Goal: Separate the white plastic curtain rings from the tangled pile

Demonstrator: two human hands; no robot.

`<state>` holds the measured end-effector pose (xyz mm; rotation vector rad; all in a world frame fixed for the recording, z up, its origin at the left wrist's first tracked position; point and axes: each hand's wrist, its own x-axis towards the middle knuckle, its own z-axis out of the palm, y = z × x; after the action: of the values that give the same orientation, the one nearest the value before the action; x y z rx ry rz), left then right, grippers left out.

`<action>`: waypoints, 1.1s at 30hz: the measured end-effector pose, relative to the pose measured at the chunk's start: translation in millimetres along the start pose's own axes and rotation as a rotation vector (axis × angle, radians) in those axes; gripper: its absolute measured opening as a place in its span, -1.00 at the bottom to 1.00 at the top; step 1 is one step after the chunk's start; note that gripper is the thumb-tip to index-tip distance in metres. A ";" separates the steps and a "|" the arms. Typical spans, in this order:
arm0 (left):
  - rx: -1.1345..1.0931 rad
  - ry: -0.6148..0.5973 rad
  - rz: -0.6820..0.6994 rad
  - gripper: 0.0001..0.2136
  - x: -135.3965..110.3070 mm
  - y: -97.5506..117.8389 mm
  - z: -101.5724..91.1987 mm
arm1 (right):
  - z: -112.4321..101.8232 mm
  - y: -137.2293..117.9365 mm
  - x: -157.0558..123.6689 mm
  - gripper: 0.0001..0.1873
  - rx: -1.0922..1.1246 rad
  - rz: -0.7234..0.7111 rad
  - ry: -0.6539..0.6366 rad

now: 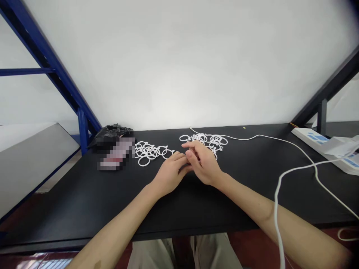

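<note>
My left hand point(169, 173) and my right hand point(203, 160) meet over the middle of a black table point(84, 201), fingertips touching. Both have fingers curled together in a pinch; what they grip is hidden between them. A pile of white plastic rings point(150, 152) lies just left of my left hand. A second pile of white rings point(209, 141) lies right behind my right hand, partly covered by its fingers. A thin white cord point(260, 137) runs from that pile to the right.
A black plastic bag point(112, 133) and a blurred pinkish object point(116, 157) lie at the back left. A white power strip point(322, 141) lies at the right, its white cable point(280, 183) crossing my right forearm. Blue steel frame point(56, 71) stands left; a white wall is behind.
</note>
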<state>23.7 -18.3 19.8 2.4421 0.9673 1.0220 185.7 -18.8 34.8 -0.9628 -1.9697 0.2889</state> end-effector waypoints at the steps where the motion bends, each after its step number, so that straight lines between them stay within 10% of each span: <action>1: -0.016 0.002 -0.006 -0.86 0.5 0.3 1.3 | 0.7 -0.6 -0.3 -0.70 0.003 0.004 0.002; 7: -0.238 0.133 -0.163 -0.92 6.2 -2.4 -4.5 | 3.4 4.2 3.0 -0.63 0.040 0.055 0.080; 14: -0.623 0.161 -0.319 -0.87 4.9 -11.4 -22.3 | 8.0 11.6 7.0 -0.54 0.824 0.523 -0.185; 20: -0.667 0.119 -0.311 -0.86 3.8 -15.0 -24.7 | -1.0 9.7 10.0 -0.72 1.106 0.655 -0.253; 33: -0.413 -0.088 -0.298 -0.73 4.5 -7.1 -24.9 | 2.6 13.2 7.9 -0.58 0.891 0.653 -0.171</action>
<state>4.8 -9.3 35.6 1.9238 0.9454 0.8979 188.1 -3.7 31.1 -0.9359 -1.3421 1.5031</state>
